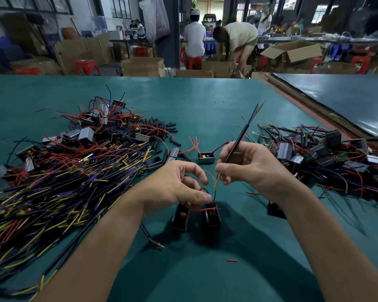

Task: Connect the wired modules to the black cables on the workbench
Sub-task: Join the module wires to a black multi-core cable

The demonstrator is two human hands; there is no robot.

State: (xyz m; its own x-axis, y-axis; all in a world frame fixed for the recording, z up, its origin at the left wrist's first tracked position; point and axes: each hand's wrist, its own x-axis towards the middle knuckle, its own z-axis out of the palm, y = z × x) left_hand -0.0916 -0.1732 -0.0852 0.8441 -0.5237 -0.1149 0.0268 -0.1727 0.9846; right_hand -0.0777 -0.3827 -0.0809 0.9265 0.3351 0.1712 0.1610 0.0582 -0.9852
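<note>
Wired modules (212, 217), two small black boxes, stand side by side on the green workbench (205, 94) at lower centre, just under the hands (a red offcut (232, 260) lies alone nearer the viewer). Thin leads (208, 209) rise from the right-hand box into the left hand (175, 188), whose curled fingers and thumb seem to pinch them, though the exact grip is hard to read. Just to its right, the right hand (253, 168) clamps a black cable (236, 147) between thumb and forefinger; its yellow core pokes out below the fingertips, close to a red lead, and its far end fans into loose coloured strands. These parts look light; the cable is fairly stiff along its sheath, but the bared ends are fine and easily bent, so I would hold sheath and lead just behind the bare tips, not by the box. Beyond the hands sits one more module (206, 158). Farther left sprawls a heap of black cables (63, 182) with unjoined modules (100, 125) and black sleeve tubes (159, 125) behind; at right lies a tangle of wired boxes (325, 153). Workers and cartons fill the background.
</note>
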